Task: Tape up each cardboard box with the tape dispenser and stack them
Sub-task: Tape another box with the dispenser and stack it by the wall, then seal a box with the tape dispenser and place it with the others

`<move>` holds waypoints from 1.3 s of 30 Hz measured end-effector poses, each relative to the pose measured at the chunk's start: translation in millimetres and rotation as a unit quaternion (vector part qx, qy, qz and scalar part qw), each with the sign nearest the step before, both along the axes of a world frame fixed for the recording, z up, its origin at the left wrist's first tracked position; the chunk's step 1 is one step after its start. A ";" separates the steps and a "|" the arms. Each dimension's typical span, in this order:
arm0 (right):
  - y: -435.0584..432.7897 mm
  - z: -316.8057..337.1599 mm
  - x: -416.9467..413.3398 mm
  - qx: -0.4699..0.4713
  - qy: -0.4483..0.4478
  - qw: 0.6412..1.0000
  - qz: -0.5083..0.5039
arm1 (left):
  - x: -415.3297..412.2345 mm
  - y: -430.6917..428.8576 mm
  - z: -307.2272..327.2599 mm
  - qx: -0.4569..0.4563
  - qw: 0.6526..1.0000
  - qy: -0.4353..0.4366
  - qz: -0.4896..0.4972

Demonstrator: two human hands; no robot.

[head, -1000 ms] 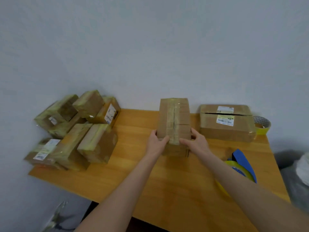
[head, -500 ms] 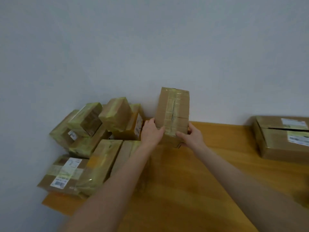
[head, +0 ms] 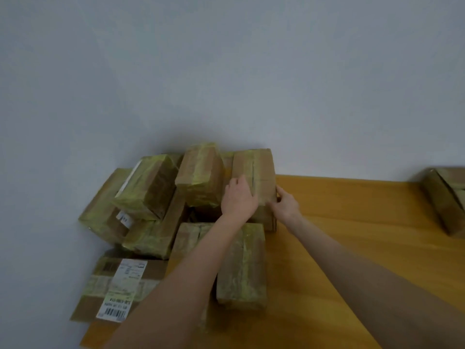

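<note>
Box: the oblong brown cardboard box, with a taped seam running along its upper face, sits at the far left of the surface. It is at the right end of the pile and its far end is close to the wall.
Left grip: back of the hand up, it lies on the box's near left part. The fingers are laid fairly straight across the cardboard and the thumb points up along the left edge; it presses rather than clasps.
Right grip: it has hold of the box's near right corner, fingers on the right edge and thumb tucked on the near side.
Box against grip: the box lies between the two grips and beyond them, with most of its length stretching away toward the wall.
Pile: cardboard boxes wrapped in yellowish tape lean at tilted angles just left of the held box, one touching its left side. Another taped box lies nearer, under the left forearm.
Labelled box: a flat cardboard box with a white barcode label overhangs the near left corner.
Surface: orange-brown wood.
Far right: one more cardboard box, cut by the frame edge, well apart from the pile.
Wall: pale grey.
</note>
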State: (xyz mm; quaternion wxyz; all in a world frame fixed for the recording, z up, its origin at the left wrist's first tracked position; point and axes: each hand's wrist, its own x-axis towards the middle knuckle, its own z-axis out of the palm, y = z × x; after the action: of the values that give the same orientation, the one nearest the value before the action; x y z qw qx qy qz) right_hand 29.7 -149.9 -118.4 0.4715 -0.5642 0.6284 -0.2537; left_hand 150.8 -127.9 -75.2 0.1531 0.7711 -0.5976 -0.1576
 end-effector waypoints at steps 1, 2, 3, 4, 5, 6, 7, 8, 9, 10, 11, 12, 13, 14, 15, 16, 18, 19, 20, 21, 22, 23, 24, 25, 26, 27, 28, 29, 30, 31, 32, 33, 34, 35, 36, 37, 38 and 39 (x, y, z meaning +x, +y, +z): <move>-1.2 -0.1 2.8 -0.003 0.005 1.000 0.004 | -1.2 -2.2 0.6 -0.001 1.000 0.006 -0.004; -2.4 0.1 2.8 -0.001 0.007 1.000 0.012 | -3.6 -4.2 0.4 0.000 1.000 0.010 -0.010; -3.5 0.4 0.3 0.003 0.011 1.000 0.025 | -7.8 -6.4 0.0 0.000 1.000 0.012 -0.018; -3.9 0.4 -4.3 0.009 0.021 0.999 0.041 | -13.4 -8.4 -0.2 0.001 1.000 0.010 -0.028; -4.1 0.2 -10.2 0.014 0.042 0.997 0.055 | -20.6 -10.0 0.0 0.001 0.999 0.006 -0.041; -4.1 -0.4 -17.9 0.013 0.077 0.995 0.061 | -29.5 -11.7 0.4 -0.002 0.998 0.001 -0.056; -3.8 -1.1 -27.0 0.004 0.124 0.991 0.056 | -38.9 -12.8 0.6 -0.007 0.997 -0.007 -0.074; -2.9 -1.3 -37.1 -0.009 0.171 0.984 0.041 | -48.5 -14.0 0.8 -0.014 0.996 -0.017 -0.092; -1.0 -0.1 -48.9 -0.019 0.208 0.978 0.022 | -58.4 -15.7 0.8 -0.018 0.993 -0.027 -0.110; 1.6 2.5 -62.3 -0.025 0.235 0.972 0.009 | -69.4 -17.0 1.0 -0.019 0.991 -0.036 -0.125; 3.2 5.0 -73.2 -0.033 0.253 0.967 0.004 | -77.3 -17.9 0.9 -0.012 0.990 -0.048 -0.134; 5.6 8.1 -87.7 -0.038 0.267 0.963 -0.001 | -88.6 -17.9 0.5 -0.003 0.988 -0.058 -0.144; 8.4 10.8 -102.3 -0.042 0.278 0.960 -0.008 | -99.9 -17.3 -0.7 0.009 0.986 -0.068 -0.154; 11.7 13.9 -118.5 -0.044 0.288 0.956 -0.018 | -113.0 -15.9 -2.0 0.019 0.983 -0.076 -0.165; 14.9 16.3 -133.9 -0.045 0.298 0.953 -0.027 | -126.1 -14.2 -3.2 0.026 0.981 -0.082 -0.175; 18.7 18.3 -150.0 -0.045 0.304 0.951 -0.035 | -139.8 -12.0 -4.4 0.029 0.978 -0.088 -0.185; 26.6 20.5 -182.7 -0.047 0.312 0.948 -0.046 | -168.8 -7.8 -6.0 0.032 0.974 -0.098 -0.202; 31.0 21.1 -199.4 -0.046 0.313 0.947 -0.052 | -184.5 -5.5 -6.7 0.035 0.972 -0.099 -0.209; 35.2 21.6 -216.7 -0.046 0.312 0.947 -0.058 | -201.4 -3.0 -8.1 0.037 0.971 -0.100 -0.215; 39.0 21.6 -234.1 -0.047 0.310 0.948 -0.063 | -219.1 -0.6 -9.7 0.039 0.969 -0.102 -0.220; 42.5 21.8 -252.1 -0.048 0.306 0.949 -0.066 | -237.8 2.1 -11.7 0.039 0.968 -0.106 -0.225; 46.3 21.8 -271.3 -0.047 0.301 0.950 -0.069 | -258.0 5.3 -13.8 0.038 0.967 -0.110 -0.228; 49.6 21.3 -290.8 -0.048 0.295 0.952 -0.070 | -278.5 7.8 -15.8 0.035 0.966 -0.112 -0.230; 53.1 20.2 -310.8 -0.051 0.289 0.954 -0.069 | -299.8 10.4 -17.6 0.035 0.966 -0.112 -0.229; 57.9 18.6 -331.7 -0.054 0.283 0.955 -0.065 | -322.0 14.2 -20.2 0.036 0.968 -0.107 -0.225; 63.5 17.2 -353.7 -0.056 0.281 0.956 -0.058 | -345.6 19.0 -23.0 0.039 0.970 -0.100 -0.218; 68.6 15.7 -374.3 -0.057 0.280 0.957 -0.051 | -367.2 23.7 -25.6 0.045 0.972 -0.090 -0.210; 74.7 13.8 -396.0 -0.052 0.281 0.957 -0.046 | -389.6 29.6 -27.9 0.053 0.974 -0.079 -0.205; 81.1 11.6 -416.8 -0.044 0.282 0.958 -0.040 | -410.4 36.6 -31.2 0.064 0.975 -0.069 -0.200; 87.1 9.4 -437.0 -0.038 0.281 0.958 -0.037 | -430.0 43.2 -34.7 0.071 0.976 -0.060 -0.197; 91.0 7.7 -456.0 -0.035 0.278 0.959 -0.038 | -447.0 47.9 -37.9 0.072 0.976 -0.052 -0.197; 93.4 6.8 -473.8 -0.031 0.274 0.960 -0.042 | -462.2 51.1 -40.1 0.072 0.977 -0.042 -0.196; 93.8 5.9 -490.1 -0.026 0.270 0.961 -0.050 | -475.2 52.6 -41.5 0.071 0.979 -0.028 -0.189; 92.0 4.7 -505.0 -0.021 0.264 0.962 -0.060 | -486.4 51.7 -42.0 0.070 0.981 -0.010 -0.178; 89.2 3.3 -518.4 -0.016 0.258 0.963 -0.071 | -496.1 49.4 -42.9 0.070 0.983 0.011 -0.167; 85.8 2.1 -529.6 -0.012 0.251 0.964 -0.081 | -503.9 46.3 -43.9 0.072 0.985 0.032 -0.153; 80.3 0.7 -539.3 -0.009 0.246 0.965 -0.090 | -510.1 41.7 -44.5 0.072 0.986 0.052 -0.139; 74.1 -1.0 -547.6 -0.005 0.240 0.966 -0.097 | -515.1 36.3 -45.1 0.072 0.987 0.071 -0.125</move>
State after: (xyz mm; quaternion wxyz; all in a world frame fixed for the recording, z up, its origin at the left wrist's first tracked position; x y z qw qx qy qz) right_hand -517.9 -75.8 -119.4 0.2774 -0.5475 0.7734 -0.1586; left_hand -364.2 -91.7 -120.4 0.1182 0.6864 -0.6636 -0.2730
